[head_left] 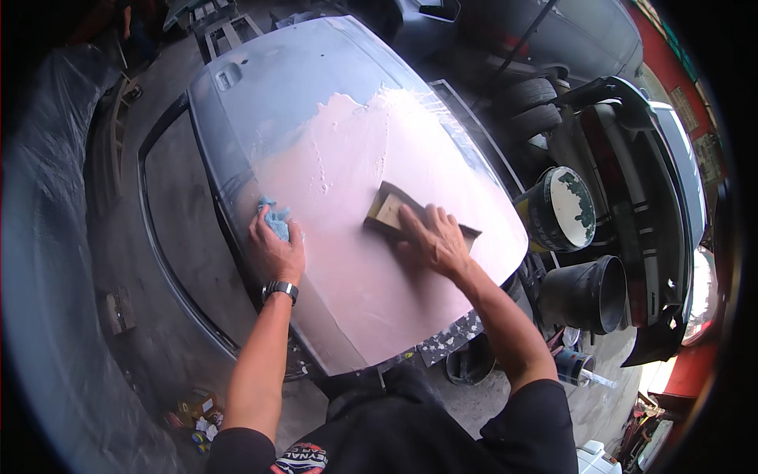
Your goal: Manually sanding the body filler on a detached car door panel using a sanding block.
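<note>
A car door [335, 295] lies face up in front of me, coated in smooth pink filler over its lower half and grey-blue beyond, with white streaky patches; its window frame [144, 174] extends to the left. My left hand [275, 249] grips a crumpled light-blue cloth [272, 213] resting on the door's left side. My right hand [433, 241] presses a sanding block [388, 212], wrapped in dark paper, onto the pink area right of centre, fingers over its top. The block's shadow falls below it.
Two buckets [564, 288] [553, 207] stand at the right, beside stacked tyres [525, 99] and a black bumper [663, 182]. A small tin [572, 365] lies below them. Plastic sheeting [55, 174] hangs at the left. A person [133, 31] stands at the far upper left. A car [588, 39] is behind.
</note>
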A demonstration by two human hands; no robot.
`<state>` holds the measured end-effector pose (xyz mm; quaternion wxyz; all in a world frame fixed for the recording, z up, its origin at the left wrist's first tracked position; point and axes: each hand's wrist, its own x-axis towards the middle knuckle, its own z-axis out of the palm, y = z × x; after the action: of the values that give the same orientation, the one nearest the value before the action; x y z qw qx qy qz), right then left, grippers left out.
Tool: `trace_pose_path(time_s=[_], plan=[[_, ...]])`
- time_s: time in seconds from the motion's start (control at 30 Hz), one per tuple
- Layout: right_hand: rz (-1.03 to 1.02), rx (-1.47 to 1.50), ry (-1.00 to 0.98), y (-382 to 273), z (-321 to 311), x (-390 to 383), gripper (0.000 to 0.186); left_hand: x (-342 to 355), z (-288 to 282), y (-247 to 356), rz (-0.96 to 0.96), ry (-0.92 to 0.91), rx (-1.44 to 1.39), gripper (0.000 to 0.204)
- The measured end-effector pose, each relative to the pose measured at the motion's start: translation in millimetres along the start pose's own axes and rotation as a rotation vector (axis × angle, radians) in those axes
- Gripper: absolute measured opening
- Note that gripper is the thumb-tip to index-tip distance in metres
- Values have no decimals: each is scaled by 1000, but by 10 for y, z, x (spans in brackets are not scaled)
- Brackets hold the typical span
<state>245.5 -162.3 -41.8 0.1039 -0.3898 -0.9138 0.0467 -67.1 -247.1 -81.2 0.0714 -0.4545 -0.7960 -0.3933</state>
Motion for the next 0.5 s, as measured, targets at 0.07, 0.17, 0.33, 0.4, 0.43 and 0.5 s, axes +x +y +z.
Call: trace_pose_path(time_s=[0.07,0.17,0.33,0.4,0.43,0.5], plan=[[16,-28,71,263,-56,430,70,-18,-34,-6,-20,-7,-19,55],[245,-30,102,771,-37,1288,57,-21,107,17,-20,-17,-68,56],[354,-30,30,649,-11,1481,57,-50,92,3,-34,-45,-85,56],[232,-5,72,343,35,940,58,-49,63,-104,-28,-13,-75,56],[174,-23,91,295,104,606,63,-56,58,-98,-23,-14,-76,56],[45,-15,18,75,37,49,73,-41,52,-118,-42,-8,-58,57]])
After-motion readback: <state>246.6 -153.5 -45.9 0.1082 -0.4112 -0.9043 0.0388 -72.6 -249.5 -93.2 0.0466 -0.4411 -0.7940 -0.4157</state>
